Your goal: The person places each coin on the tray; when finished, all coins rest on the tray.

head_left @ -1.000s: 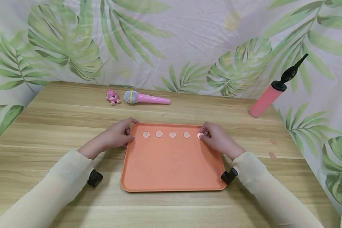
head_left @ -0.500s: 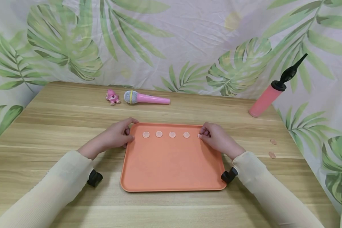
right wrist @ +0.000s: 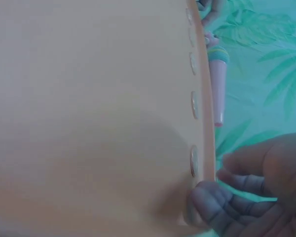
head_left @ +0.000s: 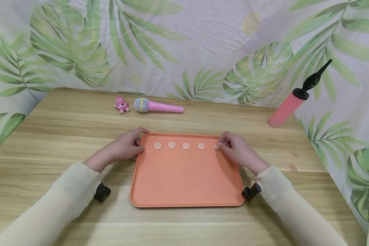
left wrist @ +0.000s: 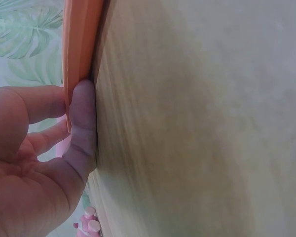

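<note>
My left hand [head_left: 127, 145] grips the left rim of a shallow orange tray [head_left: 187, 181] near its far corner. In the left wrist view, the fingers are bent around the tray's edge [left wrist: 80, 44]. Several copper-coloured coins [head_left: 186, 146] lie in a row along the tray's far side. My right hand [head_left: 236, 150] is at the far right corner, its thumb and fingers curled together beside the row's last coin [head_left: 216, 147] and partly over it. In the right wrist view, a rounded coin edge [right wrist: 189, 211] shows at the fingertips, mostly hidden.
Behind the tray lie a pink toy figure [head_left: 122, 105] and a pink toy microphone [head_left: 161, 107]. A pink hand pump [head_left: 287, 102] stands at the back right. Two loose coins [head_left: 293, 168] lie on the right of the table, and a small pale disc [head_left: 252, 183] shows by the right wrist.
My right hand and wrist have shifted slightly right, uncovering more of the last coin in the row and the pale disc by the wrist. The left hand and tray stay put.
</note>
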Demonstrator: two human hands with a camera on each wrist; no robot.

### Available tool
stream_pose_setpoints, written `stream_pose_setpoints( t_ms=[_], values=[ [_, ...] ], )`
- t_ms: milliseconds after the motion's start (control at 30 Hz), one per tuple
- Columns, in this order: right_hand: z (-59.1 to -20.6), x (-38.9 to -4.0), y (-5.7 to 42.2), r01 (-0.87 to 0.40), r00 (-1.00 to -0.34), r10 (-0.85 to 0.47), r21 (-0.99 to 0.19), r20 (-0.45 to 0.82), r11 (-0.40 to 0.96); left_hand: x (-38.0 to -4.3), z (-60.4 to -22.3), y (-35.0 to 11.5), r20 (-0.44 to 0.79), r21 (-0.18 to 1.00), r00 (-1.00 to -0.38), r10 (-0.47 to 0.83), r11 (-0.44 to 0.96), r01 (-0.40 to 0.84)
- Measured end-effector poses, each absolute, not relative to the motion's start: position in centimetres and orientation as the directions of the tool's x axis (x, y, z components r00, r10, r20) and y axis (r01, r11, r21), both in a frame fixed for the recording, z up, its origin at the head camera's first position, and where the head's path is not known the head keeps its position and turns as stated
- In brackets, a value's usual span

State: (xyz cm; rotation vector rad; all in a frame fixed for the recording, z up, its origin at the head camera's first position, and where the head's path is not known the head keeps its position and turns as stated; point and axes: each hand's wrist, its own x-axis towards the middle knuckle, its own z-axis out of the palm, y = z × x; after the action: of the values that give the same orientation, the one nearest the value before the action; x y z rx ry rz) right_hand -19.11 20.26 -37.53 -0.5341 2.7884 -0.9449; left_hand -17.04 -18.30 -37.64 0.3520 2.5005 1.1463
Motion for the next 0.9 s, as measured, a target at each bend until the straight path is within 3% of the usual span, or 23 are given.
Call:
stream_pose_setpoints(
  t_ms=[267,567,900],
  values=[
    [-36.8,-17.6,23.0,-0.292,-0.931,-0.364,-0.669,0.035,0.684,-17.0,-37.6,-18.3,-0.221,0.764,-0.902,0.370,0.640,0.076],
    [-36.8,-14.8,26.4,-0.322,-0.932,-0.353,-0.618,0.076,0.717,-16.9,-37.7,-18.3,-0.227,0.768,-0.902,0.367,0.637,0.066],
    [-37.8,-11.2,29.4,-0.272,-0.930,-0.365,-0.606,-0.034,0.748,-16.7,-37.4,-18.3,-0.230,0.771,-0.902,0.366,0.633,0.061]
  ],
)
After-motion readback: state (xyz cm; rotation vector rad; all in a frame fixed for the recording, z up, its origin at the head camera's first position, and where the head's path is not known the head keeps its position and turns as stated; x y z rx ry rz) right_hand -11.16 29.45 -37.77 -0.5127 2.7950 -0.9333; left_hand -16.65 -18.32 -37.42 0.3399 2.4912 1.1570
